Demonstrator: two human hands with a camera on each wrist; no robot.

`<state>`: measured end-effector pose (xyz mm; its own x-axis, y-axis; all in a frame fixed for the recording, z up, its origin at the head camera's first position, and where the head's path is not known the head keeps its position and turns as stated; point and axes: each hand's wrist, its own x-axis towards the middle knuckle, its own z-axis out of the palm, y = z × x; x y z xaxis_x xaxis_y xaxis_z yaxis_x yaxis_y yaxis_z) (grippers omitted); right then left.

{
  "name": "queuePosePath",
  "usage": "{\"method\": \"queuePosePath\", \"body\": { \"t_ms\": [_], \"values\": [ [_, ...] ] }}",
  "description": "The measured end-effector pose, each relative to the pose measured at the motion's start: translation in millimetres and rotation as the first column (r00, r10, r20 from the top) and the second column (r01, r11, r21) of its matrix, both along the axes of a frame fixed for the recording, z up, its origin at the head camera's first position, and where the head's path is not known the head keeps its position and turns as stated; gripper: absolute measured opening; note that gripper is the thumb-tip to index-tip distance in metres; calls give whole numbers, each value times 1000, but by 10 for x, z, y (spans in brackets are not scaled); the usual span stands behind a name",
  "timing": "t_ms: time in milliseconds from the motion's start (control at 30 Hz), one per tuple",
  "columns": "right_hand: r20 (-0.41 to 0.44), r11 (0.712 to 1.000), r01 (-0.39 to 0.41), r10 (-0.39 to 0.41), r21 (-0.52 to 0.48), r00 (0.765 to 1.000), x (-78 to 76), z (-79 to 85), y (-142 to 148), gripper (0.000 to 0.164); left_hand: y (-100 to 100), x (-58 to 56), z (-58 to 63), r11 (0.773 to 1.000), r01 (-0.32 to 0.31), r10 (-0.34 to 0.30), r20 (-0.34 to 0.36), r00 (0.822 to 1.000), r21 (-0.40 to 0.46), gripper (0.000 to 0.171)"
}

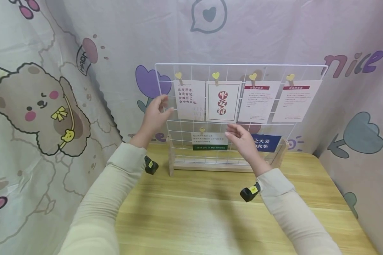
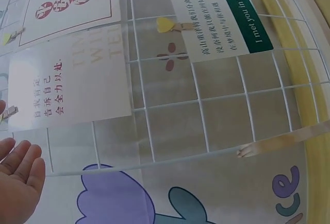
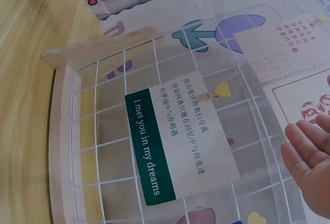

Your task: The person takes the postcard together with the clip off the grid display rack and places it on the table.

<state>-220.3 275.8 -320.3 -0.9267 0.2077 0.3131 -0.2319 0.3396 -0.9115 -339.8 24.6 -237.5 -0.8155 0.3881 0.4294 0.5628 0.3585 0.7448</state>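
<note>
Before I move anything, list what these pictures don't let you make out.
Head view: left end of the blue card, behind the right hand.
Head view: fine print on the rightmost top card, too small.
Left wrist view: part of the left hand, cut off by the left edge.

Head camera looks forward and down at the wire grid [image 1: 242,64]; both wrist views, nearer and sideways, share the green-banded card [image 3: 180,136].

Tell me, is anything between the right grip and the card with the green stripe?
Nothing visible: the right grip is in front of the wire rack, and the green-striped card hangs on that side, in plain view.
</note>
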Motion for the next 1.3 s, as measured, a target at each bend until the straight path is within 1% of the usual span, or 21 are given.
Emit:
{"method": "queuePosePath", "body": {
  "t_ms": [100, 300, 467, 667, 800, 867, 1033, 1200, 1300],
  "values": [
    [-12, 1000, -12, 12, -7, 1000, -35, 40, -13, 49, -4, -14, 43, 1000, 3, -3, 4, 1000, 14, 46],
    [8, 1000, -25, 25, -17, 1000, -70, 107, -36, 49, -1, -40, 109, 1000, 10, -10, -7, 1000, 14, 44],
    [7, 999, -37, 37, -18, 999, -110, 167, -69, 52, 2, -24, 173, 1000, 9, -9, -16, 1000, 15, 44],
    [1, 999, -37, 37, -28, 999, -182, 213, -106, 54, 11, -20, 279, 1000, 30, -30, 15, 999, -5, 47],
    [5, 998, -38, 38, -45, 999, -239, 228, -119, 54, 28, -29, 345, 999, 50, -50, 39, 998, 13, 44],
    [2, 998, -44, 44, -47, 999, -265, 227, -128, 53, 34, -27, 370, 999, 46, -47, 57, 997, 18, 43],
    [-8, 997, -44, 44, -58, 999, -318, 248, -150, 50, 63, -52, 438, 999, 34, -35, 67, 997, 20, 39],
    [3, 999, -17, 17, -42, 1000, -365, 290, -169, 49, 104, -90, 518, 1000, 23, -24, 71, 997, 6, 38],
    [-1, 999, -6, 6, -34, 1000, -398, 310, -180, 48, 127, -104, 574, 1000, 12, -12, 88, 996, -4, 38]
  ]
}}
